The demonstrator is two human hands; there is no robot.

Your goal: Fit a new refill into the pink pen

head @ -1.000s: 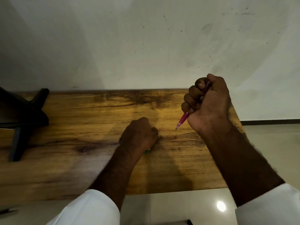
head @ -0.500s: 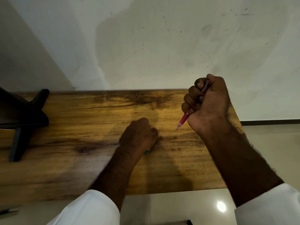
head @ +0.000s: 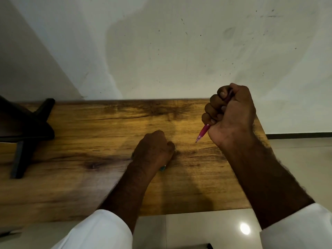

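My right hand (head: 231,114) is a fist raised above the right part of the wooden table (head: 89,141). It grips the pink pen (head: 203,133), whose tip points down and left out of the bottom of the fist; the pen's top end shows by my thumb. My left hand (head: 152,150) rests on the table's middle with its fingers curled under. A small teal object (head: 163,168) peeks out beneath it; whether the fingers hold it is hidden. No separate refill is visible.
A black stand (head: 27,130) sits at the table's left end. A marked white wall rises behind the table. The right and near table edges drop to a glossy tiled floor (head: 197,229).
Both hands and the pen stay where they were. Only the shadow on the wall has shifted.
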